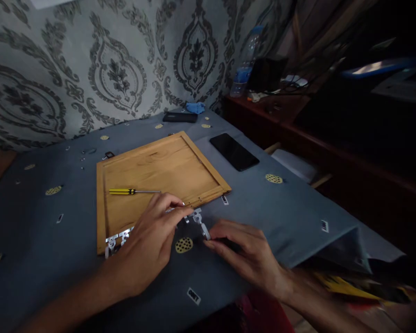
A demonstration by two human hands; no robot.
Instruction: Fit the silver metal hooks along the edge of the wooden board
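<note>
Where the wooden panel (159, 171) ends at its near edge, a metal hinge (196, 215) juts out over the cloth-covered tabletop (298, 208), and both hands are on it. The right hand (244, 254) has its fingertips drawn narrow, pinched on the hinge's outer end. The left hand (152, 236) lies curled over the inner end at the panel's rim; I cannot tell whether it grips or only presses.

A slip looks the likeliest trouble. Uneven pressure from the two hands could twist the hinge out of line with the edge, and any small part dropped would be hard to find on the patterned cloth.

Counted:
- Two hinges, with the other hinge (117, 239) at the panel's near left corner.
- One yellow screwdriver (131, 191) lying on the panel.
- Two dark phones: a near phone (234, 151) just right of the panel and a far phone (179, 117) by the wall.
- One blue rag (196, 107).
- One water bottle (247, 60).
</note>
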